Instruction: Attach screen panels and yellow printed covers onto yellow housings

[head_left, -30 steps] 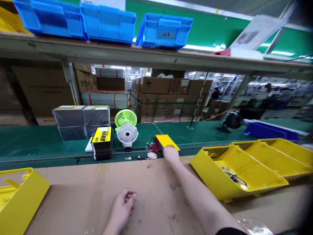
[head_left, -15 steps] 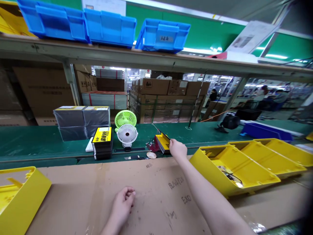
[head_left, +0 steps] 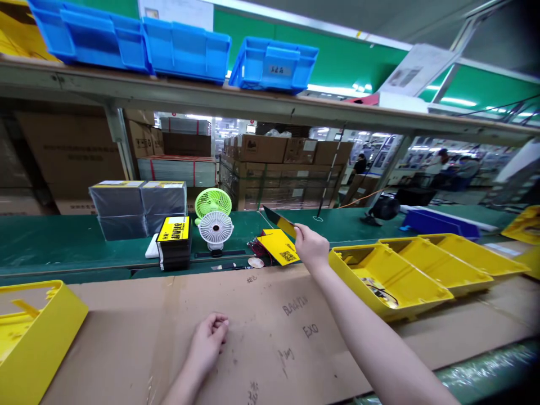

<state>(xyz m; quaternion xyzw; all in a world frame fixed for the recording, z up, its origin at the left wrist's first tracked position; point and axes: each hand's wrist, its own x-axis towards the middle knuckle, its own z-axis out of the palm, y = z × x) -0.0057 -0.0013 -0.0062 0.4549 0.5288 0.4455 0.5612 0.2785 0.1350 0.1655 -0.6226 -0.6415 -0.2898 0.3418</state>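
Note:
My right hand (head_left: 311,247) pinches the near end of a thin, flat yellow-and-black card (head_left: 282,221), tilted up above the bench. Just below it lies a yellow card with a QR code (head_left: 276,244), beside a bundle of thin dark red wires (head_left: 256,245). My left hand (head_left: 210,336) is over the cardboard sheet (head_left: 139,337), its fingers curled in and nothing visible in them. To the right of my right hand stands a yellow plastic housing (head_left: 388,275) with wires and small parts inside.
More yellow housings (head_left: 442,256) line the right side; another yellow housing (head_left: 42,337) stands at the left. A white fan (head_left: 216,229), green fan (head_left: 211,201) and stack of black-and-yellow boxes (head_left: 174,247) are at the back. Blue bins (head_left: 274,64) sit on the shelf overhead.
My right hand has lifted the yellow-and-black card up off the pile, exposing the QR-code card beneath. The left hand stays curled over the cardboard. The view has shifted slightly.

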